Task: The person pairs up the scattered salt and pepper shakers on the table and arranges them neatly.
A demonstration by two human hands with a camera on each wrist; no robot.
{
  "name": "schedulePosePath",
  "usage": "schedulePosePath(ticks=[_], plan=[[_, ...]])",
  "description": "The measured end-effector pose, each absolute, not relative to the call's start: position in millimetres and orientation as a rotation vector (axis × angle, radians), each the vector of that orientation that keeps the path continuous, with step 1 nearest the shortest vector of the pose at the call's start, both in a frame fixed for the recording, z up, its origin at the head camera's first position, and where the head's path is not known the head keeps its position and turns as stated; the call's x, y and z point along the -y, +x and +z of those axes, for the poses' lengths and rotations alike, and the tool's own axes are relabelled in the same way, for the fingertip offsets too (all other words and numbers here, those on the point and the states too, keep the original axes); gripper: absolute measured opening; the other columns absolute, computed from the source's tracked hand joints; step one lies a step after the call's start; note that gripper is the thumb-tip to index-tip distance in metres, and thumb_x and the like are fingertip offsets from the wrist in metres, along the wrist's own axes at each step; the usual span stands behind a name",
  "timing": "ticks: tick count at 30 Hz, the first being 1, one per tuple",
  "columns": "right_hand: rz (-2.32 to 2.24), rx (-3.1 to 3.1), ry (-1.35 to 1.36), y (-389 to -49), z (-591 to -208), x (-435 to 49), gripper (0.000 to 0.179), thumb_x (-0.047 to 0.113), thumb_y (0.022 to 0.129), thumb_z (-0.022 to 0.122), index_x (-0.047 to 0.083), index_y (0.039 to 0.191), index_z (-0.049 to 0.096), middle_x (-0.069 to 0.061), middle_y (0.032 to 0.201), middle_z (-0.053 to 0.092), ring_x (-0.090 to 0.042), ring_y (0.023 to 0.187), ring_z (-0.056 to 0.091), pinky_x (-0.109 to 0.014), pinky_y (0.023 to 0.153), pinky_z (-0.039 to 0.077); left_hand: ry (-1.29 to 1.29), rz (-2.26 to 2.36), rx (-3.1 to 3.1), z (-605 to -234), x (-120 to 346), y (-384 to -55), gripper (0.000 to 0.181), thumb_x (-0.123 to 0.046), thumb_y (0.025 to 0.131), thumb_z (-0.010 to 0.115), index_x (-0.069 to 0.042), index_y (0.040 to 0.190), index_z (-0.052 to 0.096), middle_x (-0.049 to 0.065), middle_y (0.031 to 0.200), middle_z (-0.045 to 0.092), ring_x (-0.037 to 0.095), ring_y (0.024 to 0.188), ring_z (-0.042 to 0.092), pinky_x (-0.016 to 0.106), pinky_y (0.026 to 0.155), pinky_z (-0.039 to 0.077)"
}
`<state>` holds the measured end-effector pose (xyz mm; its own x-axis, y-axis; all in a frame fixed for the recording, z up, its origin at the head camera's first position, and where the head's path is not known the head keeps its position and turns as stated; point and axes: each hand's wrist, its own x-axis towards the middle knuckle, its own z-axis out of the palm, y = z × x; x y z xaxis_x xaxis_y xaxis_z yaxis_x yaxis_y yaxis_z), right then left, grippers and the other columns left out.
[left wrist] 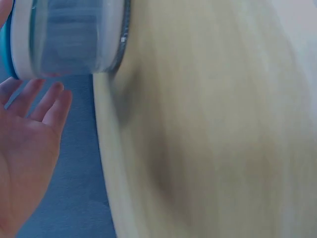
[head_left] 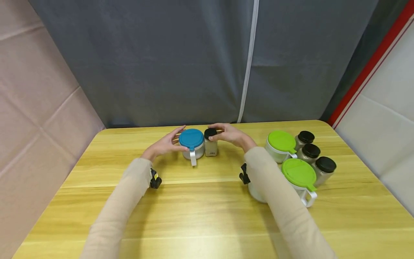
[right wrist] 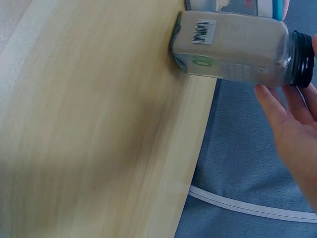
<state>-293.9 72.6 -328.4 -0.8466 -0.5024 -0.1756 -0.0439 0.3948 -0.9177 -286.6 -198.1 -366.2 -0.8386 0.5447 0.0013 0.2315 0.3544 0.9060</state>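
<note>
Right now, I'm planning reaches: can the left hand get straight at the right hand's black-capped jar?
Probably not: the blue-lidded pot is between the left hand and the black-capped jar.

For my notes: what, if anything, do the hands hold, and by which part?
The right hand holds the jar by its black cap. The left hand is around the blue lid; whether it grips cannot be told.
</note>
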Motion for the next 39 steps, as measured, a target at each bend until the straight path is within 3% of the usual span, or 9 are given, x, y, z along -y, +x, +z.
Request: schedulePosePath(ticks=[10,15,24,32,39], plan=[[-1.503,-2.237,-0.512,-296.9,-317.0,-77.3,0.051,0.013,0.084,0.061,0.006,0.130,0.041,-0.009,0.130,0.040,-0.023,0.116,0.038,-0.037,0.097,0.030,0.719,1.450,-2.469,-344.8,204.1,-288.2,0.080,-0.020,0.079,0.067,-0.011,0.141,0.016,0.011,0.140,0.023,0.028,0.127,0.020,0.050,0.098,0.021],[-1.542,-2.226,-0.540,-299.3,-310.3,-83.6,0.051,0.011,0.085,0.060,0.003,0.130,0.039,-0.011,0.130,0.041,-0.023,0.118,0.038,-0.035,0.096,0.031,0.717,1.485,-2.507,-325.5,197.9,-276.4,0.075,-0.015,0.080,0.066,-0.004,0.138,0.021,0.018,0.138,0.026,0.032,0.125,0.023,0.052,0.097,0.022],[-1.516,-2.252,-0.556,-296.8,-290.8,-93.0,0.047,0.012,0.086,0.058,0.004,0.129,0.040,-0.011,0.126,0.044,-0.022,0.110,0.045,-0.036,0.095,0.033,0.799,1.524,-2.632,-306.0,184.9,-264.7,0.062,-0.012,0.081,0.064,-0.001,0.133,0.032,0.020,0.131,0.037,0.032,0.119,0.033,0.045,0.094,0.031],[-1.488,-2.279,-0.555,-294.6,-280.9,-102.4,0.048,0.015,0.085,0.059,0.005,0.129,0.041,-0.010,0.125,0.045,-0.021,0.109,0.047,-0.035,0.093,0.035,0.897,1.548,-2.614,-316.0,182.0,-274.6,0.061,-0.020,0.081,0.065,-0.009,0.133,0.036,0.014,0.130,0.040,0.022,0.118,0.037,0.040,0.094,0.033],[-1.417,-2.327,-0.575,-291.2,-273.7,-116.2,0.048,0.017,0.086,0.059,0.006,0.129,0.041,-0.010,0.125,0.045,-0.022,0.110,0.046,-0.037,0.093,0.034,0.955,1.548,-2.594,-297.9,168.0,-255.2,0.055,-0.011,0.083,0.062,-0.001,0.130,0.037,0.018,0.128,0.041,0.030,0.117,0.037,0.042,0.094,0.033]])
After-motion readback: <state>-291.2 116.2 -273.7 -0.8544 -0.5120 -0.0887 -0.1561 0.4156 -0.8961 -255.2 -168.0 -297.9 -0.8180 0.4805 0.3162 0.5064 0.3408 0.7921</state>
